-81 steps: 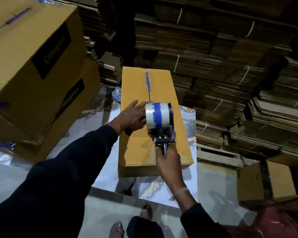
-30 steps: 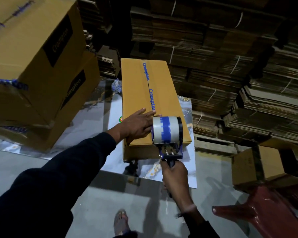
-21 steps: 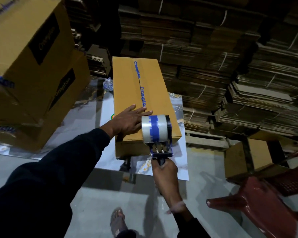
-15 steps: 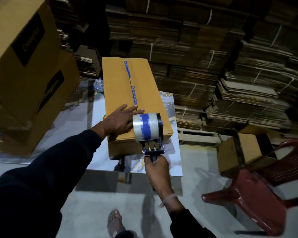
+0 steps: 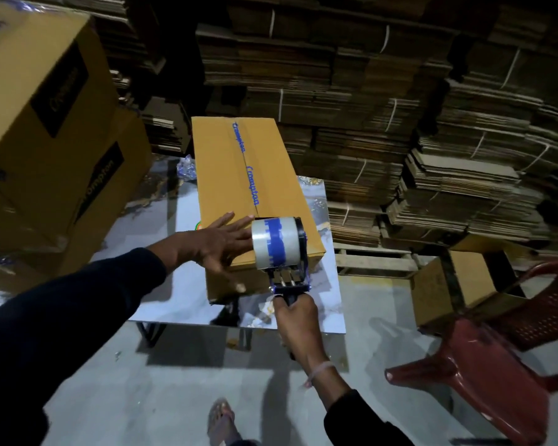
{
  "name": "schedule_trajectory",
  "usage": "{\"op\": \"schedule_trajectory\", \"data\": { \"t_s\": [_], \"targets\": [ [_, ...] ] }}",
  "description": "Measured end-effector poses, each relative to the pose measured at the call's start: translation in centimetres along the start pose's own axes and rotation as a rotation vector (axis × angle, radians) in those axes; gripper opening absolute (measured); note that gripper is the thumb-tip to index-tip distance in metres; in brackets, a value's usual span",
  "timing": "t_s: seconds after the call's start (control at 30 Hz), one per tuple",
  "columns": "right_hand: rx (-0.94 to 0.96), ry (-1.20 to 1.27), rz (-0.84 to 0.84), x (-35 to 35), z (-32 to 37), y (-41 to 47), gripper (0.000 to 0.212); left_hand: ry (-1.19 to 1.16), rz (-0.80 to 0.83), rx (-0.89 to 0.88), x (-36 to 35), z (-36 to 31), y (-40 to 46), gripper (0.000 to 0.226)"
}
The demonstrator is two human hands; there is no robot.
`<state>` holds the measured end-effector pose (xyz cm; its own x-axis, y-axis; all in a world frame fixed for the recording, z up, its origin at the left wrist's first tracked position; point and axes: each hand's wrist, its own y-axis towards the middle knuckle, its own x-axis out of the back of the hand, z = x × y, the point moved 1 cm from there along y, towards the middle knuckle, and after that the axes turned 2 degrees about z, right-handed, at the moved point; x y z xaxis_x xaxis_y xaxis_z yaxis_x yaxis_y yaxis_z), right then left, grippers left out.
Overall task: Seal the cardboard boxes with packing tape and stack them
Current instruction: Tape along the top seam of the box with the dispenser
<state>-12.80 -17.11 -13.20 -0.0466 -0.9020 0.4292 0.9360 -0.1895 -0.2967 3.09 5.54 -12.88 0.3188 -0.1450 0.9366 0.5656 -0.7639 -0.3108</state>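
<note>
A long brown cardboard box (image 5: 232, 175) lies on a marble-patterned table (image 5: 181, 284), with printed blue-lettered tape along its top seam. My left hand (image 5: 218, 244) lies flat with straight fingers on the box's near end. My right hand (image 5: 295, 312) grips the handle of a tape dispenser (image 5: 279, 249), whose clear-and-blue roll stands at the box's near edge. The seam's near end is hidden behind the roll.
Two large taped boxes (image 5: 42, 123) are stacked at the left beside the table. Bundles of flat cardboard (image 5: 400, 123) fill the background. A red plastic chair (image 5: 484, 358) and a small open box (image 5: 458, 284) stand at the right on the grey floor.
The dispenser has been drawn along the seam from the box's middle to its near edge, laying tape. My left hand followed toward the near end, and I stepped back.
</note>
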Motion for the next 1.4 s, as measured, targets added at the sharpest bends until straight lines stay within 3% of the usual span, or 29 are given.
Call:
{"op": "schedule_trajectory", "data": {
  "t_s": [0.23, 0.53, 0.63, 0.93, 1.0, 1.1, 1.4],
  "targets": [
    [0.009, -0.006, -0.010, -0.4, -0.7, 0.4, 0.028, 0.089, -0.120, 0.176, -0.2, -2.0, 1.7, 0.096],
    [0.006, 0.027, -0.018, -0.1, -3.5, -2.2, 0.028, 0.015, -0.129, 0.167, 0.4, -2.7, 1.2, 0.075],
    [0.002, 0.052, -0.020, 0.3, -6.1, -4.3, 0.025, 0.101, -0.141, 0.174, -0.6, -2.0, 1.6, 0.093],
    [-0.108, 0.141, -0.039, -0.1, -9.8, -7.0, 0.014, 0.116, -0.134, 0.154, -1.0, -1.5, 2.2, 0.098],
    [-0.141, 0.180, -0.018, -0.2, -10.0, -7.5, 0.019, 0.114, -0.131, 0.155, -0.9, -1.6, 2.2, 0.098],
    [-0.143, 0.184, 0.032, -0.6, -10.2, -6.5, 0.033, 0.103, -0.127, 0.155, -0.8, -1.6, 2.1, 0.101],
    [-0.216, 0.117, 0.021, -2.6, -10.6, -0.5, 0.024, 0.103, -0.158, 0.188, -1.3, -1.2, 2.4, 0.103]
  ]
}}
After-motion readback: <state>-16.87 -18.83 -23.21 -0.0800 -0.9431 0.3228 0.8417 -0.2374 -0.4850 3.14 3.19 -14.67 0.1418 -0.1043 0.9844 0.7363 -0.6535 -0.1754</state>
